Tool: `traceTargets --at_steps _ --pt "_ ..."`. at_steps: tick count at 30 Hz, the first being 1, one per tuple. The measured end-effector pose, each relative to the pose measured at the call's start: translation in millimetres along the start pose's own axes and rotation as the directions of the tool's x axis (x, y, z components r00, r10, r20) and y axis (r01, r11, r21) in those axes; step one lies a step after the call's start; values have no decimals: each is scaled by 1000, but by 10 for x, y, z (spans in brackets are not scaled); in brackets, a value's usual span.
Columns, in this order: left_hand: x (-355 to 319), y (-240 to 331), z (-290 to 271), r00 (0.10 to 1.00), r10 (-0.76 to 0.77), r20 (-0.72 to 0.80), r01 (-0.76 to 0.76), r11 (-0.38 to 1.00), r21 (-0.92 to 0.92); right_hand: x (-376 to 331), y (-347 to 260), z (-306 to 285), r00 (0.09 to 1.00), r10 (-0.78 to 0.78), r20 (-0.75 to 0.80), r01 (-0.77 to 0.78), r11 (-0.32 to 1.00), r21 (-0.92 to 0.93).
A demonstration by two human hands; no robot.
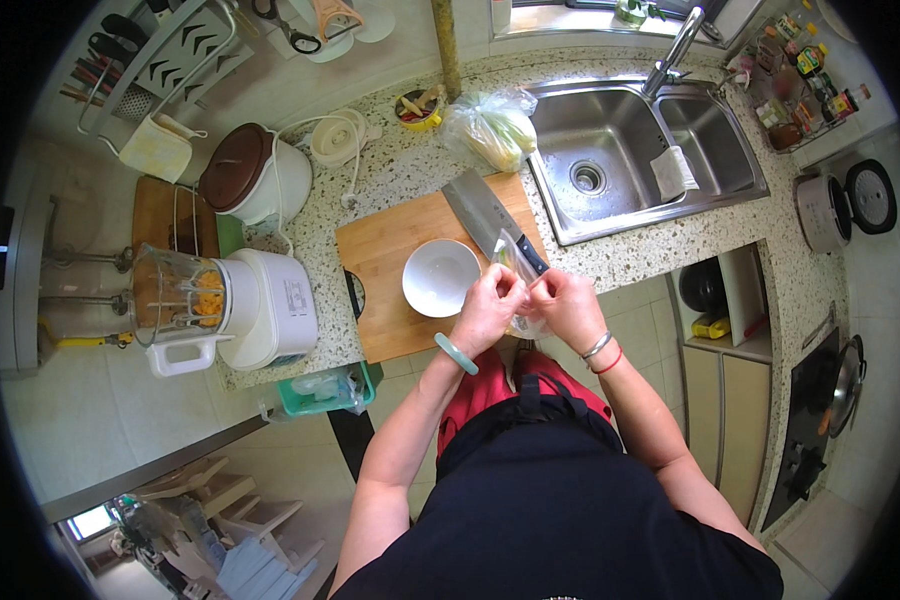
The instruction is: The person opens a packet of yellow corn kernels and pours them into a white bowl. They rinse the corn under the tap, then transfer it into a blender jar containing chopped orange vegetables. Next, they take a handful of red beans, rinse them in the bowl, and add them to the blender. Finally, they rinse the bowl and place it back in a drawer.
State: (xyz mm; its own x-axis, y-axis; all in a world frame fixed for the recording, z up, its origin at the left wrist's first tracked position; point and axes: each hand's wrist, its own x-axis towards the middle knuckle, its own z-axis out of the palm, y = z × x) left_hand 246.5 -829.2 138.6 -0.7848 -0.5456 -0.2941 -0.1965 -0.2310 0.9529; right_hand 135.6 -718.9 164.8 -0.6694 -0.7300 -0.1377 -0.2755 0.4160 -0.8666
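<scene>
Both hands meet over the near right corner of a wooden cutting board (385, 250). My left hand (490, 305) and my right hand (567, 305) pinch the top of a small clear plastic bag (518, 262) with something pale green inside. A green bangle is on my left wrist, and a silver bracelet and a red one on my right. An empty white bowl (440, 277) stands on the board just left of my hands. A cleaver (485, 215) with a black handle lies on the board beyond them.
A steel double sink (630, 150) with a tap is at the right. A tied clear bag of greens (490, 128) lies on the speckled counter behind the board. A blender (220, 305) and a white pot with a brown lid (255, 175) stand at the left.
</scene>
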Motion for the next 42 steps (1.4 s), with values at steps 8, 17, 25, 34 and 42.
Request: traceTargets --at_steps 8,17,25,34,42 --pt "-112 212 -78 982 102 -158 -25 904 427 68 -18 -151 981 -176 -82 135 921 -366" --pt "-286 588 9 819 546 178 -408 335 849 52 -177 -100 998 -67 -17 66 997 -29" --pt "-257 587 -23 779 317 541 -571 4 821 102 -120 -148 995 70 70 -82 979 187" --pt "-28 896 -174 787 459 413 -551 220 805 177 467 -452 931 -85 356 -94 885 455" --pt "89 1253 -372 927 281 249 -374 751 544 233 335 -394 853 -199 482 -18 912 409"
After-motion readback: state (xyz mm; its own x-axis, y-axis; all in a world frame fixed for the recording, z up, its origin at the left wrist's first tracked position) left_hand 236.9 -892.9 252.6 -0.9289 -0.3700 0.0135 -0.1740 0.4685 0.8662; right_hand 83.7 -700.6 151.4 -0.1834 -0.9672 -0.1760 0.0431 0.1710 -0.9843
